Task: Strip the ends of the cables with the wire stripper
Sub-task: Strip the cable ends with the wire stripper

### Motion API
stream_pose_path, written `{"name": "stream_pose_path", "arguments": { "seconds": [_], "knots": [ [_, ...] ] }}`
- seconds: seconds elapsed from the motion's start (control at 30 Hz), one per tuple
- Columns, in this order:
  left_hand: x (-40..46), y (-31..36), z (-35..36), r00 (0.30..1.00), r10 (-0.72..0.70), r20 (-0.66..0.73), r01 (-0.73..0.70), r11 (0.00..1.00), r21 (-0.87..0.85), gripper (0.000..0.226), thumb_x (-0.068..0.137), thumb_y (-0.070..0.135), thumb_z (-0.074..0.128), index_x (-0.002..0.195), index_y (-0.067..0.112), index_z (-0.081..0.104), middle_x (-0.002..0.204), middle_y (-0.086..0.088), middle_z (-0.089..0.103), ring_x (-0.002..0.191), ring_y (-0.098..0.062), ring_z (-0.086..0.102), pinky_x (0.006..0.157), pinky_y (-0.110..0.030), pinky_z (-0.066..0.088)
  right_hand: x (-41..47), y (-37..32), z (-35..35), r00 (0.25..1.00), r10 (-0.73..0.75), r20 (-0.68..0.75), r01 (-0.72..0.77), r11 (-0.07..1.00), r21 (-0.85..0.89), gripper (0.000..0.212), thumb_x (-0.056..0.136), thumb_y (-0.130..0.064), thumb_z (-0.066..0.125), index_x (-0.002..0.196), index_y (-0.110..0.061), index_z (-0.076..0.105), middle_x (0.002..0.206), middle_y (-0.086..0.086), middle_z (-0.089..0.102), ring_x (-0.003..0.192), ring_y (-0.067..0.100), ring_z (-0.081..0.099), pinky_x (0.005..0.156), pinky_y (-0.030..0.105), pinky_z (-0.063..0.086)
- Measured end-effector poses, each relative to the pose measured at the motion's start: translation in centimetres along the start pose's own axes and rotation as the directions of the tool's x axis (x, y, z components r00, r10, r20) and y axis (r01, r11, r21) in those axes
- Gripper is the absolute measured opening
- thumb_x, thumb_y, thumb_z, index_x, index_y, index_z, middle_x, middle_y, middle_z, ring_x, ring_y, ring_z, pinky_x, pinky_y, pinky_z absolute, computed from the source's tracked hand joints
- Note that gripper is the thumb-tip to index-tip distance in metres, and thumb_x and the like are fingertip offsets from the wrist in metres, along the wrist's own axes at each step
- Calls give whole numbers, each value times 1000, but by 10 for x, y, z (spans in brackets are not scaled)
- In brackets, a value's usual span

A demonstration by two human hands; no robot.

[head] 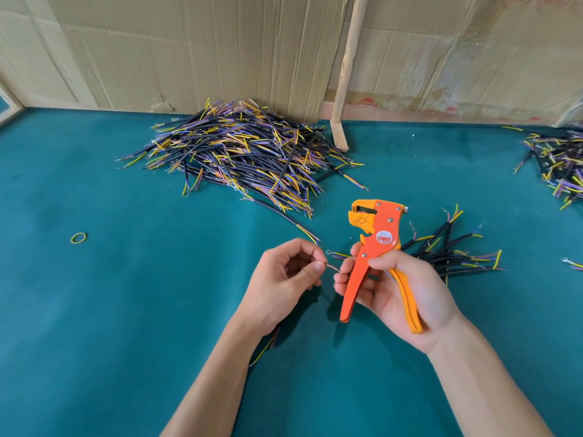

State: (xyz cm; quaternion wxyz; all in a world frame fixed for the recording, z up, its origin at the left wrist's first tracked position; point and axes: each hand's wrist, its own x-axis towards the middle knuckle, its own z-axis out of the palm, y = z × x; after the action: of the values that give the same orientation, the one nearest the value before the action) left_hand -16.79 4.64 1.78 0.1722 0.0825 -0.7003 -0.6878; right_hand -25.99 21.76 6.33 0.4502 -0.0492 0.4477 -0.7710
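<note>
Two bare hands meet low in the centre of the view over a teal surface [94,310]. The left hand [280,275] pinches the tip of a thin pinkish wire [426,269] [332,268] between thumb and forefinger, its other fingers curled in; a dark cable [268,342] trails from under that wrist toward the viewer. The right hand [403,291] grips an orange wire stripper [375,247] by its two handles, head pointing up and away, jaws apart and holding nothing; its fingertips [342,272] also touch the other end of the same thin wire. Just behind the right hand lies a small bundle of black cables [454,253] with short coloured cores showing. Farther back on the left, against a cardboard wall [189,48], sits a large heap of cables [246,149] whose ends show coloured cores and bare tips, so these look finished, though that is a judgement. Another heap [558,159] lies at the far right edge. A yellow-green rubber band [79,238] lies alone at left. The job seems well advanced, with the near bundle probably left to do.
</note>
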Motion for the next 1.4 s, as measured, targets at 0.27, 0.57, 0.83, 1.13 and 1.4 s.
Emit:
{"name": "stream_pose_path", "arguments": {
  "seconds": [0.27,0.57,0.83,1.13,1.4],
  "knots": [
    [0,0,-1,1000,-1,-1,1,1000,11,4,91,17,65,89,14,67,76,-5,63,69,-18,59,71,-35,49,0,8,4,1000,14,26,-14,1000,5,28,78,-11,61,104,-1,68,91,25,64,83,41,69,77,44,61],
    [5,1,-2,985,22,-170,-26,999,-19,13,98,1,60,89,11,62,75,3,58,64,-12,55,65,-22,47,-7,17,9,998,13,62,-17,997,72,32,69,-10,70,100,-3,72,88,23,64,79,38,68,74,43,60],
    [3,2,0,980,-18,-199,-3,994,-105,5,88,10,65,84,13,66,73,4,61,62,-12,56,62,-19,47,-19,17,0,997,-46,-65,37,990,-133,37,71,-4,60,108,2,62,110,36,68,90,45,71,76,45,62],
    [3,1,-2,992,-49,-114,21,972,-235,24,86,2,65,109,9,62,84,-8,67,73,-19,68,67,-23,52,-34,31,-2,995,70,-64,-78,989,-125,40,72,-3,64,111,6,65,98,37,65,83,47,69,74,49,61],
    [4,5,0,978,-103,-181,40,946,-323,18,83,4,76,94,6,63,93,-15,77,79,-24,75,66,-25,56,-39,32,0,996,-23,-85,8,986,-169,36,72,-6,66,107,3,69,96,36,66,81,46,68,72,49,61]
  ]
}}
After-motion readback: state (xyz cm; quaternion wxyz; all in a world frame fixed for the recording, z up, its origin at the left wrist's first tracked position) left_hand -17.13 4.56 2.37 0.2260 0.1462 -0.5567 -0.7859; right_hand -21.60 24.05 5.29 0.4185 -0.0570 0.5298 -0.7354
